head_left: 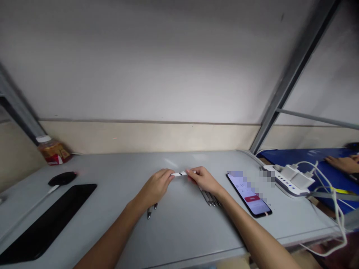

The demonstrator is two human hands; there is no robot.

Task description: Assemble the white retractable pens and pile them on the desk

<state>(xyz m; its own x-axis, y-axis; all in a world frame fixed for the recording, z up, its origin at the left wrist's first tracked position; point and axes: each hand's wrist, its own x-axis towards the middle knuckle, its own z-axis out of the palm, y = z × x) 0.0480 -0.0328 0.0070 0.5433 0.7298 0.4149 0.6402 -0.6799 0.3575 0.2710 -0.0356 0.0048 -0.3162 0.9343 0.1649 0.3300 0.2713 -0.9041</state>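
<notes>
My left hand (156, 187) and my right hand (204, 180) meet over the middle of a grey table (179, 231). Both pinch the ends of a small white stick-like object (181, 173) held level between them. Several pens (211, 198) lie on the table under my right wrist. Two more pen tips (151, 211) stick out beneath my left wrist.
A lit phone (250, 195) lies right of my hands. A white power strip (288, 180) with chargers and cables sits at the table's right edge. A black pad (47, 220), a black mouse (62, 178) and a bottle (53, 150) are at the left. Another person's hand (340, 163) rests on a blue surface far right.
</notes>
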